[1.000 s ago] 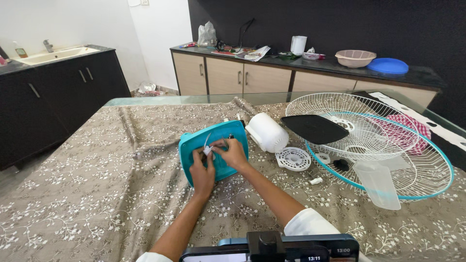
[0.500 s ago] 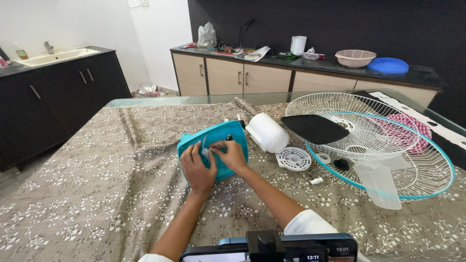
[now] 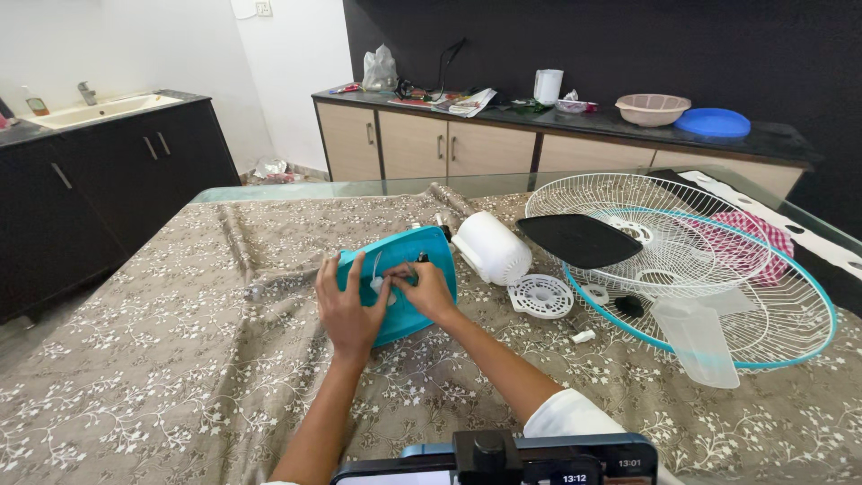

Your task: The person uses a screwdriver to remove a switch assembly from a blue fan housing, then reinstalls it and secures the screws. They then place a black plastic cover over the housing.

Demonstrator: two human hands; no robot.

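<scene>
Two hands (image 3: 386,301) on teal fan base (image 3: 400,283)

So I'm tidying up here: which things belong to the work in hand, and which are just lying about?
In hand:
teal fan housing
left hand
right hand
white motor cover

Lying about:
fan grilles
black blade
clear blade
round white cap
</scene>
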